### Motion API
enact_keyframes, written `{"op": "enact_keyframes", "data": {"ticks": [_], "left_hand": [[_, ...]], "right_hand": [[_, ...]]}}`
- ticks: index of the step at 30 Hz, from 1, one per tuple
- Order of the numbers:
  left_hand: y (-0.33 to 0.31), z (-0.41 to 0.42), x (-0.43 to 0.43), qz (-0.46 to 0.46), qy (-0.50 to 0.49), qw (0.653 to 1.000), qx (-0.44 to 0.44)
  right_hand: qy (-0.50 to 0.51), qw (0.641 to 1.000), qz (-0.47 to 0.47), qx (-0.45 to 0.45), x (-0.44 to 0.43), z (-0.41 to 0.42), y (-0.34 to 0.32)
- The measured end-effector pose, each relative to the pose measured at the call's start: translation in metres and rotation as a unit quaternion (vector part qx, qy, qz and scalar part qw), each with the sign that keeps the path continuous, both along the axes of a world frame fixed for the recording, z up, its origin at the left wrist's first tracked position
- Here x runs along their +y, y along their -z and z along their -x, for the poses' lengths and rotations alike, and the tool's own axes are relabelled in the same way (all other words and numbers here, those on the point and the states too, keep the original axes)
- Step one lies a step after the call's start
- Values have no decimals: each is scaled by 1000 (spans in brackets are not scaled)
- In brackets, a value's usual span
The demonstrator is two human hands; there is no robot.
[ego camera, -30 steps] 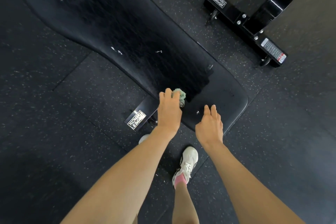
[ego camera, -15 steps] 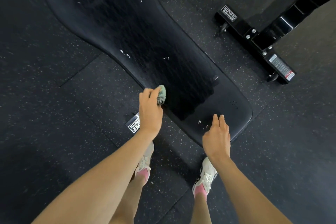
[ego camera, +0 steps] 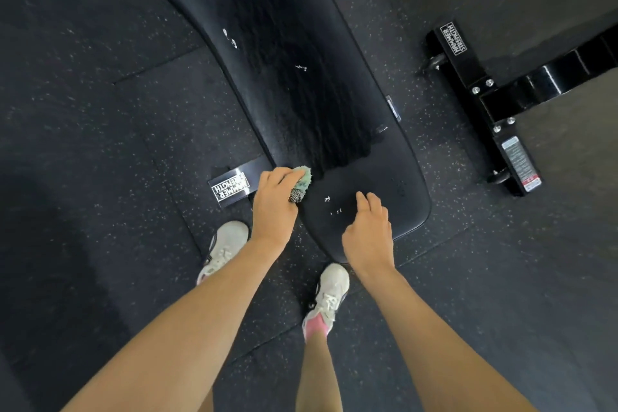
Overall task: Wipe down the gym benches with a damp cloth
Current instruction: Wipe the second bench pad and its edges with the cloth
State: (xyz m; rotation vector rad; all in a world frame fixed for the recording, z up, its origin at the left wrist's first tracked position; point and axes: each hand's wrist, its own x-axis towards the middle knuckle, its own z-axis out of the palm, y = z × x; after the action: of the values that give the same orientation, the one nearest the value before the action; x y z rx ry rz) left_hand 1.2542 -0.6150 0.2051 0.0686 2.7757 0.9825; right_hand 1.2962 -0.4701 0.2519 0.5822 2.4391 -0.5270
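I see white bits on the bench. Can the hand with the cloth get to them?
Probably yes. The left hand holds the cloth close beside the bits on the bench, and only bare pad lies between them. The right hand is just beyond, not in the way.

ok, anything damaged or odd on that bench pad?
Yes. Small white flecks dot the bench pad: two mid-pad, a few by the right hand. Nicks or lint, cannot tell. The dark wet-looking streak ends at the cloth that the left hand grips; the near end looks dry, not yet wiped.
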Motion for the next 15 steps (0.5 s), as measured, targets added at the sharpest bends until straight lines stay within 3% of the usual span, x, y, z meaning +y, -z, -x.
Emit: {"op": "enact_keyframes", "data": {"ticks": [7, 11, 15], "left_hand": [[-9, -9, -4, -54, -5, 998, -22], [-16, -9, -5, -48, -101, 994, 3], [-7, -19, 15, -27, -114, 993, -5]], "right_hand": [[-96, 992, 80, -22, 31, -9, -7], [-113, 992, 51, -3, 45, -12, -6], [-141, 990, 27, -12, 46, -18, -3]]}}
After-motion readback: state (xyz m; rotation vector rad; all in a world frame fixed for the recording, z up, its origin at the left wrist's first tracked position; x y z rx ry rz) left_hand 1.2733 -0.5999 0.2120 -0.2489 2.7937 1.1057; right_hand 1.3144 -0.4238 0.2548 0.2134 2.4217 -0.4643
